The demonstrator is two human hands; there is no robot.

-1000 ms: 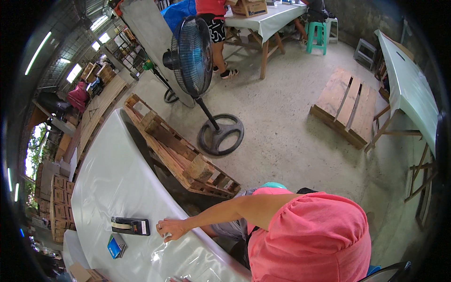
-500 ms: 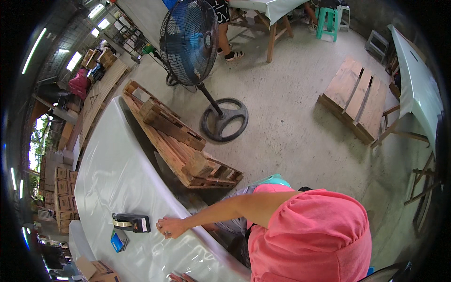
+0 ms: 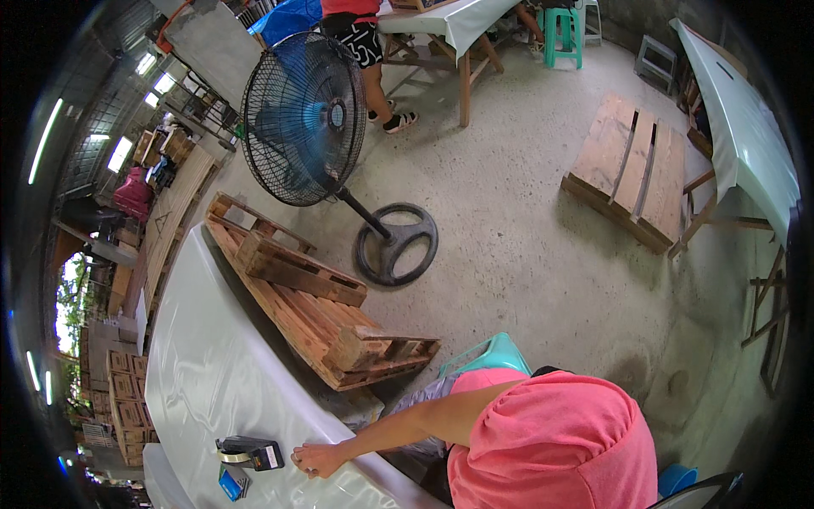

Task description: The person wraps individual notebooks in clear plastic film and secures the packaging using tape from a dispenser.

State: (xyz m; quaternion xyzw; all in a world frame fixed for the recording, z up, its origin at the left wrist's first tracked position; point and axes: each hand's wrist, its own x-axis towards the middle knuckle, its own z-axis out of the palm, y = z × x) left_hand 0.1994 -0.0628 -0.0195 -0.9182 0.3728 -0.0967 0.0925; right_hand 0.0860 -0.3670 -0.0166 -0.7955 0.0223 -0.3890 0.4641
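My right hand (image 3: 317, 461) rests on the white sheet covering the table (image 3: 216, 373), close to its edge. Its fingers look loose and slightly bent, with nothing visible in them. The bare arm reaches there from a pink sleeve (image 3: 551, 433). Just left of the fingertips, a small gap away, sits a black tape dispenser (image 3: 261, 455) with a roll of tape in it. A small blue packet (image 3: 231, 485) lies against the dispenser's near side. My left hand is out of the picture.
A wooden pallet (image 3: 297, 314) leans along the table's far side. Beyond it stands a black pedestal fan (image 3: 305, 119). Another pallet (image 3: 632, 165) lies on the floor at right. A teal stool (image 3: 492, 352) is beneath me. Another person's leg (image 3: 375, 89) shows beside a far table (image 3: 441, 25).
The view has shifted, so the table, pallets and fan base sit lower in it. Fingers seen at the bottom edge before have left the picture. My right hand stays beside the tape dispenser.
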